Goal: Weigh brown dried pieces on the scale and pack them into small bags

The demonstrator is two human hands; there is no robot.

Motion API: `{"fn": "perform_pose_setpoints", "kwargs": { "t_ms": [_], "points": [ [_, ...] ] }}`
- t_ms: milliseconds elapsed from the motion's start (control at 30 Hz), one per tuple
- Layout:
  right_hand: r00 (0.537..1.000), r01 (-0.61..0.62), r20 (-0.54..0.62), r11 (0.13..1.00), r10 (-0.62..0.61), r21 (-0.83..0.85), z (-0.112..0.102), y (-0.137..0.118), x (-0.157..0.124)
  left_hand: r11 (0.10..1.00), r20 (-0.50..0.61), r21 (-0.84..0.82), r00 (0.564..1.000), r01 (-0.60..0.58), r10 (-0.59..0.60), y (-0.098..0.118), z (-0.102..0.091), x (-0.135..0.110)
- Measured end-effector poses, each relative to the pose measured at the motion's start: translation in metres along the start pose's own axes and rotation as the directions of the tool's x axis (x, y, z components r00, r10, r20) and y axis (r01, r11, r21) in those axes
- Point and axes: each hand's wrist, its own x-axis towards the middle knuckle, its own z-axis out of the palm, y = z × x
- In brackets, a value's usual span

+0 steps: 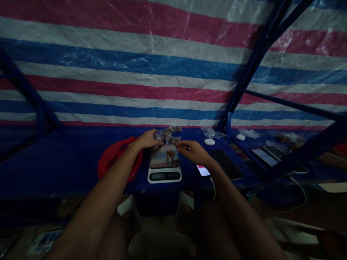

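Observation:
A white kitchen scale (164, 167) sits on the blue table (67, 162) in front of me, with a small brown heap (170, 155) on its platform. Just behind the scale lie clear plastic packets of brown bits (168, 134). My left hand (147, 140) is closed on the left end of one packet. My right hand (192, 151) reaches over the scale's right back corner, fingers pinched at the packet's other end.
A red plastic bag (115, 157) lies left of the scale. Several phones (227, 164) lie to the right, one lit (203, 170) by my right wrist. White earbud cases (209, 142) and a blue metal frame (238, 94) stand at the back right. A striped tarp hangs behind.

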Motion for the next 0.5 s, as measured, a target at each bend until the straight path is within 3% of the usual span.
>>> {"fn": "perform_pose_setpoints", "kwargs": {
  "t_ms": [133, 300, 433, 500],
  "points": [
    [1.0, 0.006, -0.005, 0.999, -0.006, 0.04, -0.002, 0.003, -0.001, 0.996, -0.059, -0.079, 0.998, -0.032, 0.028, -0.009, 0.002, -0.004],
    [1.0, 0.024, 0.008, 0.999, -0.024, 0.043, -0.003, 0.006, -0.002, 0.936, -0.203, -0.344, 0.979, -0.07, -0.002, -0.02, -0.007, -0.008],
    [0.997, 0.008, 0.07, 0.998, -0.012, 0.059, -0.003, 0.007, -0.002, 0.902, -0.463, -0.388, 0.886, -0.19, -0.012, -0.014, -0.031, -0.02],
    [0.995, -0.02, 0.1, 0.997, 0.013, 0.073, 0.0, 0.008, -0.001, 0.87, -0.522, -0.428, 0.853, -0.243, -0.019, -0.005, -0.04, -0.031]
  ]
}}
